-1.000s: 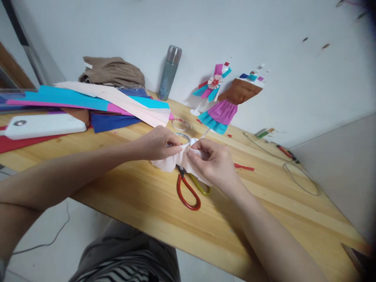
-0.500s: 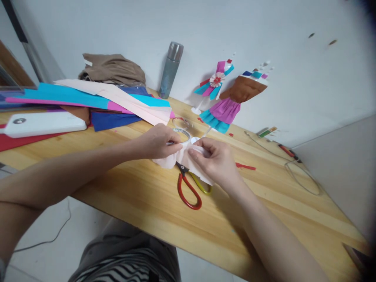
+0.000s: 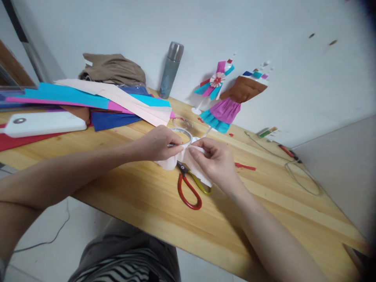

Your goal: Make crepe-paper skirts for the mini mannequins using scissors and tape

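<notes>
Between my two hands is a gathered piece of pale pink paper [image 3: 168, 163], pinched at its upper edge. My left hand [image 3: 161, 141] is closed on its left part, and my right hand [image 3: 214, 157] grips the right part between thumb and fingers. The pinched folds are partly hidden by my fingers. Just behind my left fingers lies a roll of tape [image 3: 188, 135]. Below the paper, scissors [image 3: 189, 196] with one red and one yellow handle rest on the table, their blades covered by the paper.
Two mini dress forms stand at the back, one with a paper rosette [image 3: 216, 80], one with a brown, purple and blue paper dress [image 3: 227, 109]. A flask [image 3: 171, 70], coloured paper sheets [image 3: 70, 94] and a white power bank [image 3: 47, 123] lie left. A cable [image 3: 289, 172] runs right.
My hands have drawn slightly closer together, the left moving a little right. The folds of the pale pink paper between them have shifted; both hands keep hold of it.
</notes>
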The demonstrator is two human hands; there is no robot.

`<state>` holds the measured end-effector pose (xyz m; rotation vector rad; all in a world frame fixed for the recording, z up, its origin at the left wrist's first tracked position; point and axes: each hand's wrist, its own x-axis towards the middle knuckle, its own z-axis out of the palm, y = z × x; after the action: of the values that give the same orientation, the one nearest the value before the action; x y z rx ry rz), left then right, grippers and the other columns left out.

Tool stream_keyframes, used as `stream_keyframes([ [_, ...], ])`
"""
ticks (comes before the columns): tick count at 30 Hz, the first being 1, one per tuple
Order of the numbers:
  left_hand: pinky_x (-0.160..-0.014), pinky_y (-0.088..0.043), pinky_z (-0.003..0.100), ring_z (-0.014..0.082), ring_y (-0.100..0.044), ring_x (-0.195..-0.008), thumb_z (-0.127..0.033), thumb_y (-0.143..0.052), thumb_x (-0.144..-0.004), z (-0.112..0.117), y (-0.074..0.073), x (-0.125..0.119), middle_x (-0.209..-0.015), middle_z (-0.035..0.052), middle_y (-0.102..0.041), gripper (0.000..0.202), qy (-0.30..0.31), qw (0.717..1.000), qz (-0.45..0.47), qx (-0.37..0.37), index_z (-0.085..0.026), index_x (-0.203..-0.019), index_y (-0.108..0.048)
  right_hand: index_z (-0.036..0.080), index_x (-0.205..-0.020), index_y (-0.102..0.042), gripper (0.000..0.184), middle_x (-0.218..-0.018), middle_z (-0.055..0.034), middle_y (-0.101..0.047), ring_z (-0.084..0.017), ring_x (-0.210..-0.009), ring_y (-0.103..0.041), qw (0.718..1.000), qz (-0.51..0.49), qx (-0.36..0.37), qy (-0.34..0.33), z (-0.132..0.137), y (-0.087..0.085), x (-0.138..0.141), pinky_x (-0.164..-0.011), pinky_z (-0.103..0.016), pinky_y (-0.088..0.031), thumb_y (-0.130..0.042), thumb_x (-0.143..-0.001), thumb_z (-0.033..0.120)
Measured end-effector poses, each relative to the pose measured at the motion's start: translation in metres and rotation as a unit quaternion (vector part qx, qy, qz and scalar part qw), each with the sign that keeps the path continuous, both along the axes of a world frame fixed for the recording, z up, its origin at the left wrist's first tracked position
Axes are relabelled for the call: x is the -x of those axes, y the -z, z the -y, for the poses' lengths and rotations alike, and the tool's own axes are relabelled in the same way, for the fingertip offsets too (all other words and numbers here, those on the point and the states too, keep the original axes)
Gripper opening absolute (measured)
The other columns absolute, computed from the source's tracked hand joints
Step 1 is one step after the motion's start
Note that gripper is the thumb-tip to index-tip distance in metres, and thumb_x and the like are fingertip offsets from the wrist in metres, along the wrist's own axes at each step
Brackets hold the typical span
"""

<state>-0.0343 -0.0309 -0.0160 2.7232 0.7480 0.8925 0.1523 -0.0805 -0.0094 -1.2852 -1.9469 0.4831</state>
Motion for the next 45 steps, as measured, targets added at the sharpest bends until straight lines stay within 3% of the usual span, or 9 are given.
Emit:
stream_keyframes([
  [17, -0.049, -0.022, 0.023, 0.0066, -0.035, -0.047, -0.022, -0.046, -0.082, 0.001, 0.000, 0.000, -0.047, -0.0037, -0.040, 0.032, -0.002, 1.000, 0.005, -0.011, -0.014, -0.051, -0.044, 0.016, -0.069, -0.062, 0.013, -0.060, -0.0004, -0.058, -0.010, -0.050, -0.046, 0.994, -0.079, 0.067, -0.033, -0.004, 0.001, -0.002, -0.045, -0.023, -0.033, -0.061, -0.075, 0.027],
  [33, -0.053, -0.030, 0.023, 0.0093, -0.042, -0.052, -0.026, -0.044, -0.086, 0.002, -0.001, 0.002, -0.052, -0.0007, -0.051, 0.033, 0.017, 0.999, -0.030, 0.004, -0.015, -0.056, -0.051, 0.018, -0.058, -0.051, 0.020, -0.052, 0.0011, -0.052, -0.010, -0.045, -0.041, 0.986, -0.095, 0.133, 0.033, -0.009, -0.002, -0.002, -0.042, -0.023, -0.028, -0.065, -0.065, 0.031],
  [38, -0.059, -0.034, 0.025, 0.0127, -0.048, -0.059, -0.025, -0.041, -0.085, 0.003, -0.007, 0.002, -0.060, 0.0031, -0.056, 0.030, 0.075, 0.993, -0.077, 0.048, -0.016, -0.058, -0.051, 0.018, -0.051, -0.046, 0.027, -0.048, 0.0046, -0.041, -0.008, -0.047, -0.034, 0.993, -0.035, 0.106, 0.045, -0.011, -0.003, -0.004, -0.043, -0.022, -0.024, -0.067, -0.063, 0.029],
  [45, -0.053, -0.029, 0.022, 0.0090, -0.040, -0.054, -0.026, -0.041, -0.084, -0.004, -0.004, 0.002, -0.053, -0.0017, -0.047, 0.031, 0.064, 0.993, -0.038, 0.088, -0.015, -0.057, -0.049, 0.017, -0.059, -0.051, 0.020, -0.053, 0.0038, -0.044, -0.009, -0.049, -0.037, 0.998, -0.005, 0.068, 0.008, -0.012, -0.004, -0.011, -0.044, -0.022, -0.027, -0.063, -0.069, 0.029],
])
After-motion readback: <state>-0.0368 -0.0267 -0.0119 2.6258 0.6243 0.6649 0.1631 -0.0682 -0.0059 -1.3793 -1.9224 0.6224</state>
